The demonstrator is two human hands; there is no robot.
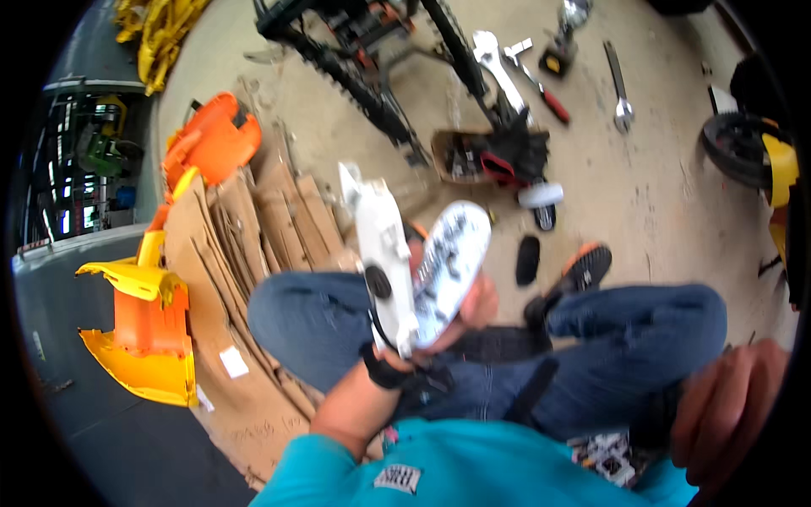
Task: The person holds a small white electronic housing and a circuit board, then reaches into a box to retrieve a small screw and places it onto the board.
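My left hand (pixel 478 306), with a black band at the wrist, is closed around two long white plastic pieces above my lap. One is a narrow white housing (pixel 382 245) with a round black part on its side. Beside it is a rounded oval cover (pixel 452 262), its face dotted with dark marks or small parts. Far to the right, near my knee, my right hand (pixel 731 406) is raised with bent fingers. Motion blurs it, and whether it holds anything cannot be made out. By my right side lies a box of small parts (pixel 606 456), partly hidden.
Flattened cardboard (pixel 221 279) and orange-yellow plastic shells (pixel 148 329) lie left. Ahead stand a black frame (pixel 372 110) and a small open carton (pixel 452 156) with dark gloves. A wrench (pixel 621 93), red-handled tool (pixel 545 97) and power tool (pixel 557 55) rest on the floor.
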